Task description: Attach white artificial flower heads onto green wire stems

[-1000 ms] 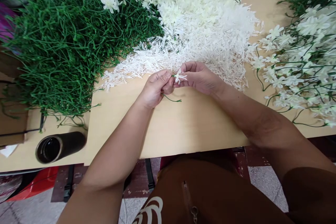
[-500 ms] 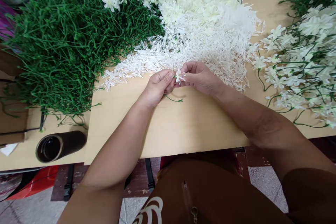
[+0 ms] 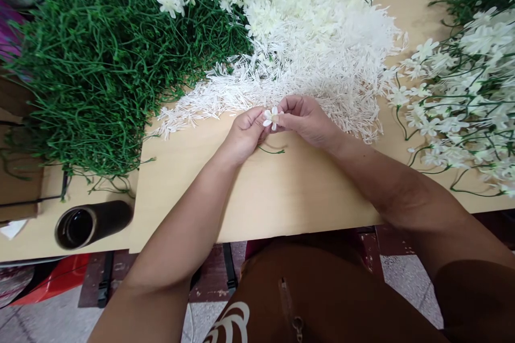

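Note:
Above the middle of the table, my left hand is closed on a green artificial stem, whose free end curves out below the fingers. A small white artificial flower sits between the two hands with its petals spread toward me. My right hand pinches this flower at its right side with thumb and forefinger. The fingers hide where flower and stem meet. Just beyond my hands lies a heap of thin white stamen pieces, with loose white blossoms piled behind it.
A large mound of green stems covers the left of the table. Finished-looking white flowers on stems lie at the right. A dark hollow cylinder lies near the front left edge of the table.
The flower between my hands has turned so that its petals now face me. My left hand and the stem have shifted slightly right; my right hand has barely moved.

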A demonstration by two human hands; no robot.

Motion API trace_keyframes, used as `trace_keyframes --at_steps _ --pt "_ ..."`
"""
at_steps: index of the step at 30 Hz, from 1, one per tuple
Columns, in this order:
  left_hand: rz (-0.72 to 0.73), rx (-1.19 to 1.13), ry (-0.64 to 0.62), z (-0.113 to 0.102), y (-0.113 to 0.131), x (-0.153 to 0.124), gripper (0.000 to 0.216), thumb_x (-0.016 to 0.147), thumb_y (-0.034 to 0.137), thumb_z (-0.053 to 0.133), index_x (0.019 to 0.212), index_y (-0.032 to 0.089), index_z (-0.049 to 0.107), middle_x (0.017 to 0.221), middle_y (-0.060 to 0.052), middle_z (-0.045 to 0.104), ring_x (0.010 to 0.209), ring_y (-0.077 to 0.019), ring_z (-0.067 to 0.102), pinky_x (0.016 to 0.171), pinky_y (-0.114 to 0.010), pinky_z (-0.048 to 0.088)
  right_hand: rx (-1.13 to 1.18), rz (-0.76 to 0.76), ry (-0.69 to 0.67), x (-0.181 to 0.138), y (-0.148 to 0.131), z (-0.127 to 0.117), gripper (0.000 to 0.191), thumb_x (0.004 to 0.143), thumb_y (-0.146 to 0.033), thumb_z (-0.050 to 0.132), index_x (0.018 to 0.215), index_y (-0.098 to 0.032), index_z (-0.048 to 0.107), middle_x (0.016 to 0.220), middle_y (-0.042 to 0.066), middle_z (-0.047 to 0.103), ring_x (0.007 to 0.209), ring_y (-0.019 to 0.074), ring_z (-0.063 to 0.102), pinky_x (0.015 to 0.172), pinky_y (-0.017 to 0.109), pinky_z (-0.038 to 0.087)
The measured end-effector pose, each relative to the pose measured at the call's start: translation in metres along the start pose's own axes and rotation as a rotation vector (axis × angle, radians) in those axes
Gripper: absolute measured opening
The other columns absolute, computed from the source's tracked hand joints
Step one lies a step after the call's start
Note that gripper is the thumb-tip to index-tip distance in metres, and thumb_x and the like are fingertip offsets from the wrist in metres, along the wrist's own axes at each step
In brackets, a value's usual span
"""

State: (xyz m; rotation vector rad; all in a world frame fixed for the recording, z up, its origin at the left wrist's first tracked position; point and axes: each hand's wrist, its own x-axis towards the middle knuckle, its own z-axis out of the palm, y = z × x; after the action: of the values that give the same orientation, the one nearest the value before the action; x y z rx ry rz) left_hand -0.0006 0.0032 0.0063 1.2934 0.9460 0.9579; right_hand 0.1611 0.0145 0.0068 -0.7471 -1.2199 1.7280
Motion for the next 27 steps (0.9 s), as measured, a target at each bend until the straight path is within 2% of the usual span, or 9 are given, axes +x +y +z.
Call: trace_keyframes --at_steps 4,12,21,27 --pt "-0.035 -0.027 0.014 -0.0009 0.0017 -0.0010 0.056 0.070 0.067 0.073 0.060 0.019 0.046 0.046 0.008 0.028 0.041 -0.0046 0.021 0.040 -0.022 0.014 0.094 0.046 -0.050 -0.0004 -0.0003 -0.0005 0.038 0.063 -0.037 0.090 0.071 -0.015 0.059 0.066 -0.003 0.069 0.064 0.0080 0.066 0.070 0.023 0.058" --pt "-0.126 -0.062 0.065 0.0021 0.0081 -0.0023 0.049 0.079 0.057 0.072 0.060 0.019 0.046 0.045 0.008 0.029 0.038 -0.0033 0.021 0.038 -0.020 0.016 0.156 0.106 -0.036 0.0010 0.0016 -0.0013 0.038 0.061 -0.036 0.091 0.072 -0.015 0.061 0.066 -0.001 0.068 0.070 0.0125 0.070 0.078 0.031 0.061" --pt "-0.099 -0.040 0.054 0.0015 0.0058 -0.0030 0.051 0.079 0.058 0.071 0.059 0.019 0.045 0.044 0.008 0.029 0.039 -0.0038 0.021 0.039 -0.020 0.016 0.192 0.099 -0.032 0.0012 0.0043 -0.0027 0.042 0.056 -0.037 0.094 0.070 -0.015 0.060 0.065 -0.002 0.068 0.068 0.0121 0.069 0.077 0.031 0.061" --pt "-0.051 -0.017 0.044 0.0019 0.0062 -0.0035 0.052 0.076 0.060 0.072 0.059 0.019 0.045 0.045 0.007 0.031 0.041 -0.0047 0.024 0.040 -0.021 0.017 0.164 0.100 0.011 0.0001 0.0052 -0.0013 0.039 0.060 -0.034 0.092 0.069 -0.015 0.060 0.066 -0.001 0.069 0.070 0.0130 0.070 0.074 0.029 0.060"
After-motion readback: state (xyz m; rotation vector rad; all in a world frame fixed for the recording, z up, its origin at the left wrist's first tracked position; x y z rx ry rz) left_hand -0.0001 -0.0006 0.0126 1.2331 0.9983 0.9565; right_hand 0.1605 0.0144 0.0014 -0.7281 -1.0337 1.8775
